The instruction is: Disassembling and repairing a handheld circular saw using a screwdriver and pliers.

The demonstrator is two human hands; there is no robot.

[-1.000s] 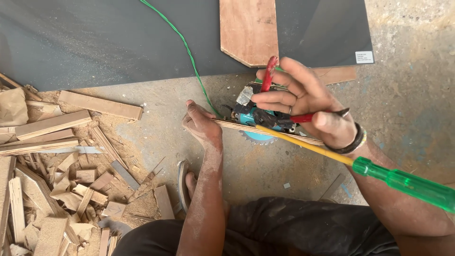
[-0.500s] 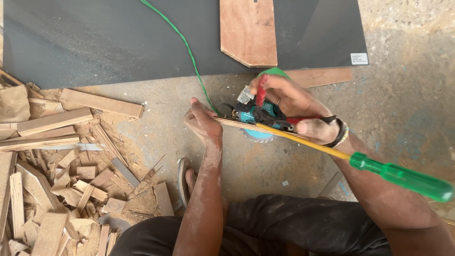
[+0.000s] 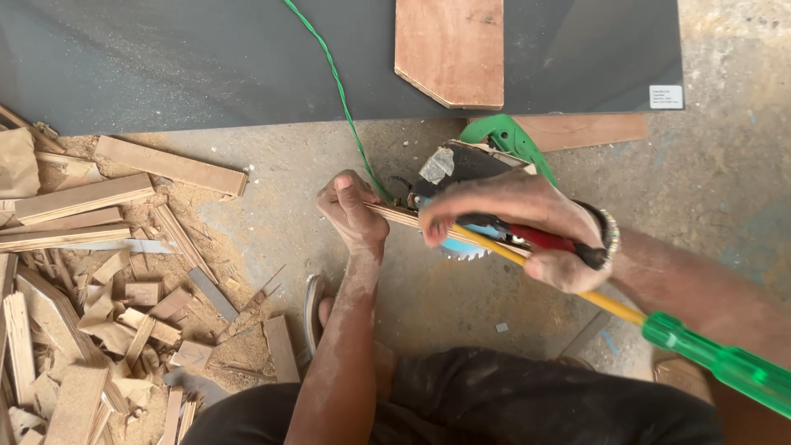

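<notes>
A dark sheet (image 3: pixel 165 58) lies across the concrete floor (image 3: pixel 709 189) beyond both hands, with a cut plywood board (image 3: pixel 451 51) resting on it above the right hand. A heap of wood offcuts (image 3: pixel 91 272) and sawdust spreads well to the left of the left hand. A circular saw (image 3: pixel 474 177) with a green guard sits on the floor just under and behind the right hand, its toothed blue blade (image 3: pixel 460 247) showing below the fingers. A green cord (image 3: pixel 338 91) runs from the saw up past the left hand and over the sheet. The left hand (image 3: pixel 353 213) is closed around the end of a thin wood strip (image 3: pixel 394 216), thumb on top; the strip runs from it to the saw. The right hand (image 3: pixel 515 227) is curled around red-handled pliers (image 3: pixel 540 239), held against the saw. A screwdriver (image 3: pixel 659 330) with a yellow shaft and clear green handle passes under the right hand and slants down along the forearm. A beaded bracelet (image 3: pixel 608 235) circles the right wrist.
</notes>
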